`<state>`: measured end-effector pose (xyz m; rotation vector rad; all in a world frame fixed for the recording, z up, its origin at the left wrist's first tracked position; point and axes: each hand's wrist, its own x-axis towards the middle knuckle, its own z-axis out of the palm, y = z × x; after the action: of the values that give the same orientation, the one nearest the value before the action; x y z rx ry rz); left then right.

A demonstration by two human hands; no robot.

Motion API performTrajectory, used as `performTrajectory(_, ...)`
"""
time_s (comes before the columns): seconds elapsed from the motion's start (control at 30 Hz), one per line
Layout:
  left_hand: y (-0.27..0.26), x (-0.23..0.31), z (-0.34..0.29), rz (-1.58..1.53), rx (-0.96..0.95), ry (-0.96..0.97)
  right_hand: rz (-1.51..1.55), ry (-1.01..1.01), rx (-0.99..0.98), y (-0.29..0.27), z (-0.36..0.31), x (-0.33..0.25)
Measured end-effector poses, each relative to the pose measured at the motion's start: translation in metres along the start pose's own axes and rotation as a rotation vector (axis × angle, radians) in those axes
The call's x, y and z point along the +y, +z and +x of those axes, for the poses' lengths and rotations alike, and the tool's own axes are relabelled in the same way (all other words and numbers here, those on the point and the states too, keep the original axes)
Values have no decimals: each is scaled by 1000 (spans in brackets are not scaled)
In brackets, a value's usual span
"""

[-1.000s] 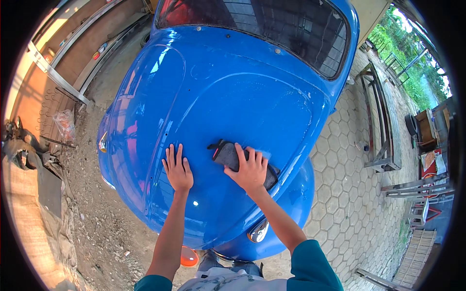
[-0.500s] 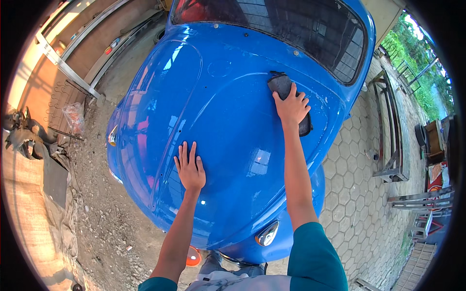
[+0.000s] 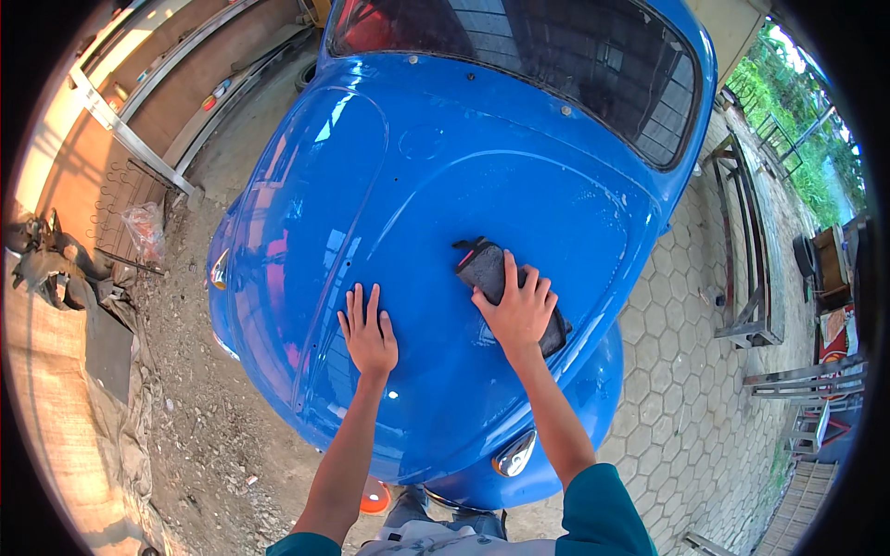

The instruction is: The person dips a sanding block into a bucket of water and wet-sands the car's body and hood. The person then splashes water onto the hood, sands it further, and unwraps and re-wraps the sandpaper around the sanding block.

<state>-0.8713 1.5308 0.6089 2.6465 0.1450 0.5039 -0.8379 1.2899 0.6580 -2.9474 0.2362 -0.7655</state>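
The rounded blue hood (image 3: 464,199) of a car fills the middle of the view. My left hand (image 3: 371,340) lies flat on it, fingers stretched out and holding nothing. On the hood's right half, my right hand (image 3: 521,310) grips a folded dark grey cloth (image 3: 480,269) and presses it against the paint. A small pink edge shows at the cloth's far left end; its middle is hidden under my palm. Whitish streaks and smudges mark the paint near the hood's curved seam.
Beyond the hood is the dark windshield (image 3: 528,69). A chrome-rimmed lamp (image 3: 514,454) sits at the car's near right. Hexagonal paving (image 3: 663,352) and a wooden bench frame (image 3: 746,250) lie to the right. Gravelly ground (image 3: 199,408) and a tan sheet (image 3: 56,398) are on the left.
My right hand has slid the cloth across the hood toward me and a little left, away from the windshield. My left hand stays flat on nearly the same spot.
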Motion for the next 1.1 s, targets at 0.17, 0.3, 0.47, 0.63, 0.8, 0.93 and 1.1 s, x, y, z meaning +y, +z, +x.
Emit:
performTrajectory(0.17,-8,-2,-2,-13,-32,-7,-4,133,5,15,76,0)
performTrajectory(0.3,-1,6,-2,2,-50,4,-89,268,9,52,161,21)
performTrajectory(0.47,0,8,0,29,-33,-1,-25,234,-82,55,172,13)
performTrajectory(0.63,6,9,6,16,-21,1,62,-79,-5,36,100,-2)
performTrajectory(0.8,11,8,8,15,-3,15,105,-9,34,-10,-27,-17)
performTrajectory(0.93,15,1,7,-16,27,35,106,-47,-71,-38,-145,-26)
performTrajectory(1.1,20,-11,7,2,61,74,148,-195,-140,-50,-241,-7)
